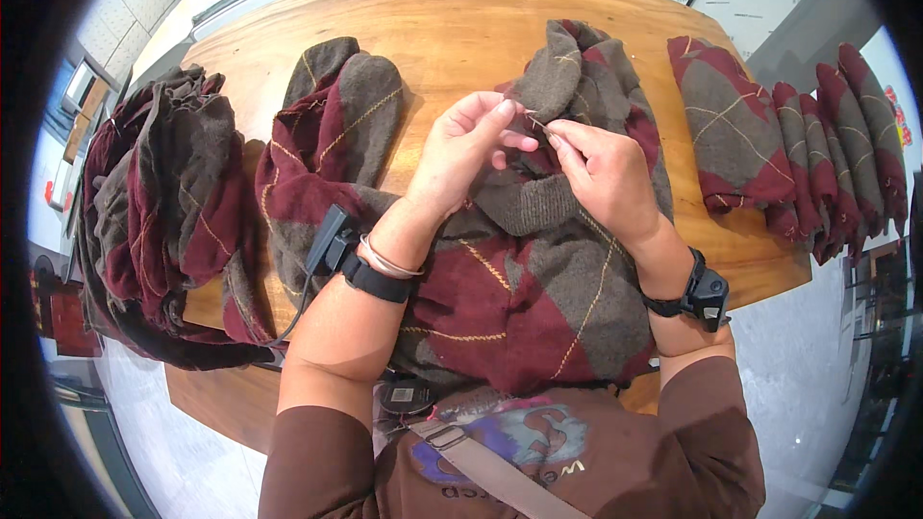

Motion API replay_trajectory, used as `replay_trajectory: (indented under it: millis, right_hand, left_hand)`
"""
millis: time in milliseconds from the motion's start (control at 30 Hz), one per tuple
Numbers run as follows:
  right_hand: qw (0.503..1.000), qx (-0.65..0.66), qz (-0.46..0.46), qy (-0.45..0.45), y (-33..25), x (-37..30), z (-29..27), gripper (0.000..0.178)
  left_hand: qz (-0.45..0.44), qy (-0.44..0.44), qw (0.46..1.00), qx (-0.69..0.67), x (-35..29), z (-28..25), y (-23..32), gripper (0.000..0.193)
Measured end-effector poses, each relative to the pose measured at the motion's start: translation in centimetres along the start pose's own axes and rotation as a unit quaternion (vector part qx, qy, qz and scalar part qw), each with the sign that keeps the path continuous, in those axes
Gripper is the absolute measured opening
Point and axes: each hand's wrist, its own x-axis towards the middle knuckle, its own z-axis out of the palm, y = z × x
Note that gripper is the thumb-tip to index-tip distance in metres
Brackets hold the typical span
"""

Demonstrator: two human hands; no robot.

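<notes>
An argyle knit sweater [486, 298] in maroon and grey-brown with yellow lines lies spread before me, its ribbed neckband [534, 207] below my hands. Above it, my right hand [611, 173] pinches a thin dark needle-like tool [536, 122] between thumb and forefinger. My left hand [471, 144] meets it from the other side, thumb and forefinger pressed together, other fingers loosely curled. Whatever the left fingertips hold is too small to make out. Just behind the fingertips, a grey-brown fold of knit [548, 82] rises; I cannot tell whether they touch it.
A heaped pile of matching knitwear [163, 202] hangs over the wooden table's [452, 0] left edge. A sleeve [361, 106] lies between that pile and my left arm. Folded argyle knits [735, 135] stand in a row at the right edge. A cable runs from my left wrist device [335, 240].
</notes>
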Motion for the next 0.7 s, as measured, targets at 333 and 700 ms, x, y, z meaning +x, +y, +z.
replay_trajectory:
  millis: [333,700]
  right_hand:
    - [1.0,-0.002,0.005,0.013,0.08,0.03,0.17,0.012]
    - [1.0,-0.016,-0.01,0.009,0.05,0.01,0.08,0.012]
  left_hand:
    - [0.007,-0.008,0.999,0.044,-0.05,0.17,-0.11,0.017]
    - [0.003,-0.004,0.999,0.039,-0.04,0.14,0.02,0.018]
